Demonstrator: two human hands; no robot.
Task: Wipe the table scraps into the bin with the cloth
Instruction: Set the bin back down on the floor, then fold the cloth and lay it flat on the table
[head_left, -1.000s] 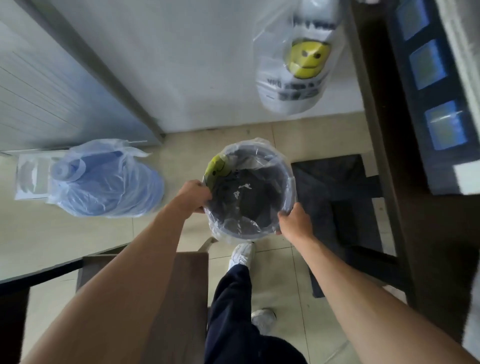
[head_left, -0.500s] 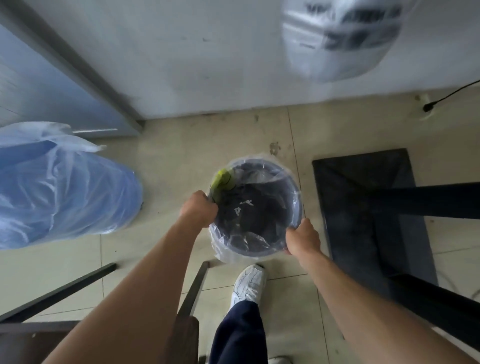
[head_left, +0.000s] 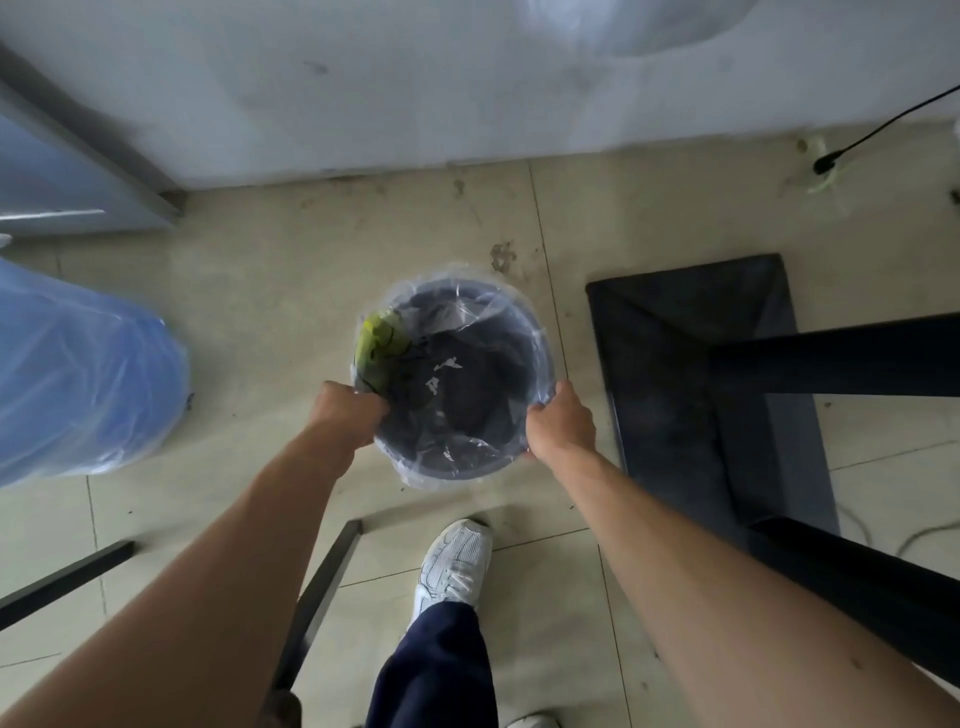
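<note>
Holding bin (head_left: 541, 332) by its rim with both grips, low over the floor, just ahead of white shoe (head_left: 457, 558) at the bin's 6 o'clock. Contact with the floor: not possible telling.

- Curling left grip (head_left: 345, 415) over the rim at 8 o'clock, fingers hooking inside and pinching clear liner (head_left: 452, 475) against the wall, likely pinning the plastic against slipping in.
- Curling right grip (head_left: 561, 423) round the rim at 4 o'clock, clamping rim and plastic likewise.
- Opposing the two grips across the mouth, presumably for keeping bin level and open while carrying or setting down.
- Noting yellow-green printed patch (head_left: 379, 345) of liner bunching over the rim at 10 o'clock.
- Noting pale flecks (head_left: 447, 364) on the dark inside, too small for telling scraps from print.
- Finding no cloth and no worktop surface in view; judging the wiping as not yet beginning.

Listing surrounds, clock positions taken from bin:
- blue water jug (head_left: 78, 374) in plastic wrap at 9 o'clock, well apart
- dark flat base (head_left: 675, 322) under dark beams at 3 o'clock, near
- thin dark bars (head_left: 322, 587) at 7 o'clock
- cable (head_left: 883, 119) at 1 o'clock, against the wall
- blurred bag (head_left: 639, 26) at 12 o'clock

Judging the next need: placing bin under the worktop edge, below the scraps.
</note>
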